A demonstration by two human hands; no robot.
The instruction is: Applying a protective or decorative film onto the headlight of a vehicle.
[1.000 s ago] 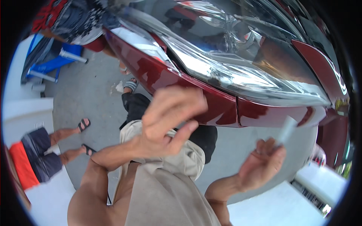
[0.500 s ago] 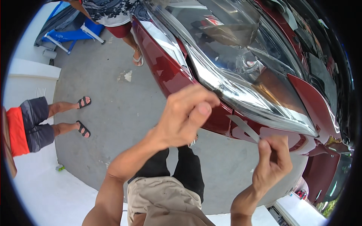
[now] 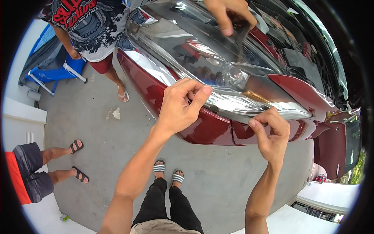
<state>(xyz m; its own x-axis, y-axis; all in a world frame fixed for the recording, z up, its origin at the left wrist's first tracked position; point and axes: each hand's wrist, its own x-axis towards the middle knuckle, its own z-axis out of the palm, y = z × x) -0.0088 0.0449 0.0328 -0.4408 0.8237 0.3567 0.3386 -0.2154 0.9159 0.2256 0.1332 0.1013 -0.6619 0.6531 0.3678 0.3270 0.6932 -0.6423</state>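
Observation:
A large headlight fills the front corner of a dark red car, its clear cover glossy and full of reflections. Over its near edge, my left hand is closed, thumb and forefinger pinched together; whatever lies between them is too small to make out. My right hand is pinched closed at the lower right edge of the headlight, just above the red bumper. Something dark shows between its fingers, mostly hidden. From the top, another person's hand reaches over the headlight and touches a dark, see-through sheet.
The car's open engine bay lies beyond the headlight. One person in a patterned shirt stands at far left; another in dark shorts is at the left edge. A blue folding frame stands by the white wall.
The other person's hand has come in over the headlight. My left hand has shifted left, and my right hand has risen to the headlight's edge. The pale strip by my right hand no longer shows.

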